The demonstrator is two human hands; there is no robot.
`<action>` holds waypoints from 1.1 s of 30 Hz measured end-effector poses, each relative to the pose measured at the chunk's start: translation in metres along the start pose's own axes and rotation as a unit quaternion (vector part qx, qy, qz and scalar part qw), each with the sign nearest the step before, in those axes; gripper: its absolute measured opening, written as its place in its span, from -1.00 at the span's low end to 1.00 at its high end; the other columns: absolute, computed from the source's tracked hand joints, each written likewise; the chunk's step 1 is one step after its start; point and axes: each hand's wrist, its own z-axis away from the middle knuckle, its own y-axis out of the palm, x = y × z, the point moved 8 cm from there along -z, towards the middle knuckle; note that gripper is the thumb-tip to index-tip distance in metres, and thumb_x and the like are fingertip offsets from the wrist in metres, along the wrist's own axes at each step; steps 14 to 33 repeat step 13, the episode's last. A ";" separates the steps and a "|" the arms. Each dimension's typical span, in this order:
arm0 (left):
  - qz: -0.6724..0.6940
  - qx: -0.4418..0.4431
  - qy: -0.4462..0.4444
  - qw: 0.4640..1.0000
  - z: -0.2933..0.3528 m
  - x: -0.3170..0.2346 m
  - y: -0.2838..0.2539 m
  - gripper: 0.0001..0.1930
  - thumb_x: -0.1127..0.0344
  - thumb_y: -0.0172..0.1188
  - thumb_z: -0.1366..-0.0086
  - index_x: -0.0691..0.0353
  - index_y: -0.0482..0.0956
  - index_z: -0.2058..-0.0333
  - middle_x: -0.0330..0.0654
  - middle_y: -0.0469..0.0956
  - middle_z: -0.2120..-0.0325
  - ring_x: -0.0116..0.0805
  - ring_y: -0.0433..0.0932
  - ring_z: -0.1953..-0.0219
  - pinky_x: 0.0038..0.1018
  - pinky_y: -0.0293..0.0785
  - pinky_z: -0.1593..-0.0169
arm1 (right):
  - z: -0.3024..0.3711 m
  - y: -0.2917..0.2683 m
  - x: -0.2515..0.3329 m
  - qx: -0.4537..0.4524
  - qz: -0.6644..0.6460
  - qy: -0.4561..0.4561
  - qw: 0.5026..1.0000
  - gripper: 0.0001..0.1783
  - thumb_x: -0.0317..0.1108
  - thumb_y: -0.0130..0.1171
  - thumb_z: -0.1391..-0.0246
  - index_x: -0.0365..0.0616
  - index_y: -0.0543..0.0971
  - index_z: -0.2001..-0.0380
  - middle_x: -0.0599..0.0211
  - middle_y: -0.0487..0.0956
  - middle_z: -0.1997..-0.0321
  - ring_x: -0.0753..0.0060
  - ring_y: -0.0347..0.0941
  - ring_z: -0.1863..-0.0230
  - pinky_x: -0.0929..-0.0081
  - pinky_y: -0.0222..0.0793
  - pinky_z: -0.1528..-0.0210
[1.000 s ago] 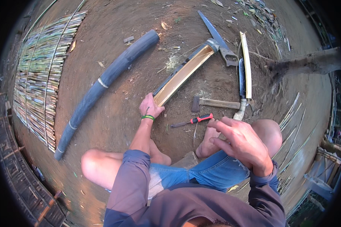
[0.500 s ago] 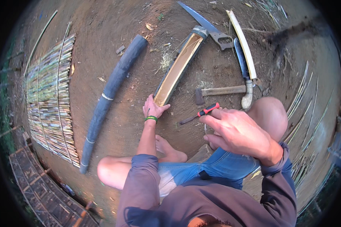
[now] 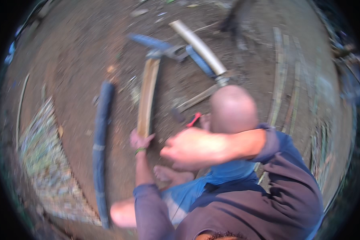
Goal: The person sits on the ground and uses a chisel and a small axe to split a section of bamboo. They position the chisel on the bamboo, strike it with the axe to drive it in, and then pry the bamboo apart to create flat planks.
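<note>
My left hand (image 3: 139, 139) grips the near end of a dark bamboo section (image 3: 149, 94) with its side cut open, showing a pale hollow. Its thumb lies across the end. My right hand (image 3: 196, 146), blurred, hangs in front of my raised knee with its fingers bent; whether anything is in them cannot be made out. Just beyond it shows the red handle (image 3: 194, 119) of a small chisel-like tool, the rest hidden by the hand. A wooden-handled tool with a dark head, hatchet or hammer (image 3: 196, 99), lies right of the bamboo section.
Beyond lie a handsaw (image 3: 152, 42), a machete (image 3: 202, 62) and a pale split strip (image 3: 198, 47). A long dark pole (image 3: 103, 152) is on the left, beside a mat of thin sticks (image 3: 54, 164). Thin strips (image 3: 282, 76) lie on the right.
The view has turned and shifted. My right hand has moved left and now covers the chisel-like tool's blade. My left hand stays on the bamboo section's near end.
</note>
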 end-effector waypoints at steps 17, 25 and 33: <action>0.054 -0.049 -0.073 0.995 0.011 0.027 -0.038 0.00 0.11 0.59 0.42 0.19 0.43 -0.14 0.10 0.63 0.13 0.19 0.60 0.07 -0.03 0.50 -0.03 | -0.054 -0.024 -0.032 -0.030 -0.122 0.017 0.992 -0.68 -0.22 0.18 -0.13 -0.31 0.47 0.25 -0.02 0.55 0.36 -0.14 0.58 0.37 -0.03 0.47 0.37; 0.054 -0.049 -0.073 0.995 0.011 0.027 -0.038 0.00 0.11 0.59 0.42 0.19 0.43 -0.14 0.10 0.63 0.13 0.19 0.60 0.07 -0.03 0.50 -0.03 | -0.054 -0.024 -0.032 -0.030 -0.122 0.017 0.992 -0.68 -0.22 0.18 -0.13 -0.31 0.47 0.25 -0.02 0.55 0.36 -0.14 0.58 0.37 -0.03 0.47 0.37; 0.054 -0.049 -0.073 0.995 0.011 0.027 -0.038 0.00 0.11 0.59 0.42 0.19 0.43 -0.14 0.10 0.63 0.13 0.19 0.60 0.07 -0.03 0.50 -0.03 | -0.054 -0.024 -0.032 -0.030 -0.122 0.017 0.992 -0.68 -0.22 0.18 -0.13 -0.31 0.47 0.25 -0.02 0.55 0.36 -0.14 0.58 0.37 -0.03 0.47 0.37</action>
